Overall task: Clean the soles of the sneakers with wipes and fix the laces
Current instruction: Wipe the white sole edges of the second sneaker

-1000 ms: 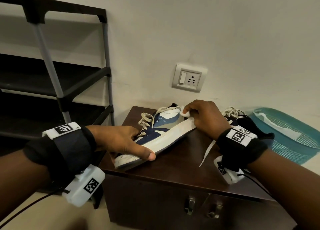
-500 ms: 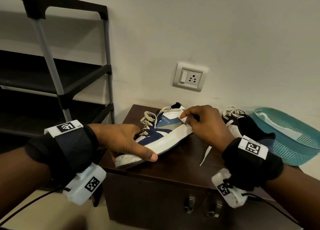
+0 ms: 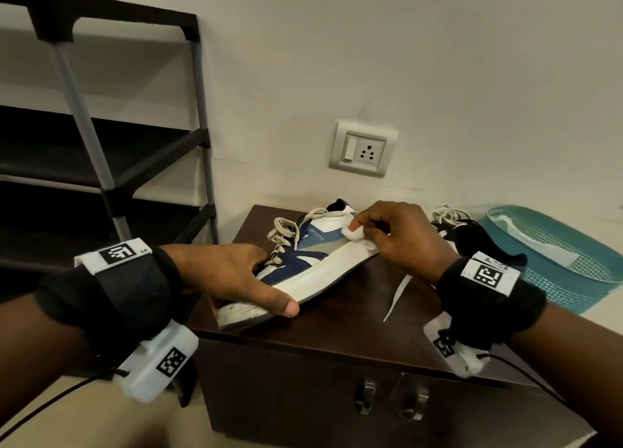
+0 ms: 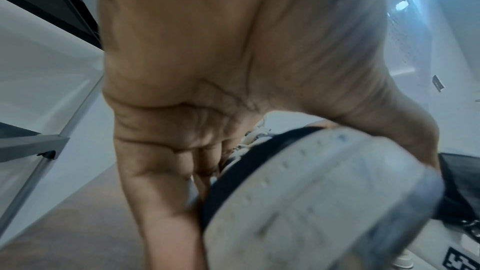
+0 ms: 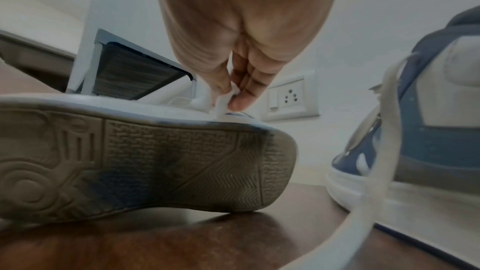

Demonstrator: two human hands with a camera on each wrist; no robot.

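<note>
My left hand [image 3: 232, 279] clamps the sneaker [image 3: 296, 265] tilted on the desk [image 3: 354, 326], baring its sole edge to the wipe [image 3: 355, 235] pinched in my right hand [image 3: 401, 238].

The head view looks down from above both hands. Each wrist view looks along its palm, very close, toward the fingertips. All three share the sneaker [image 3: 303, 265] there.

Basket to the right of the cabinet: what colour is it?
Teal basket, with a perforated mesh pattern; the head view shows it best.
</note>
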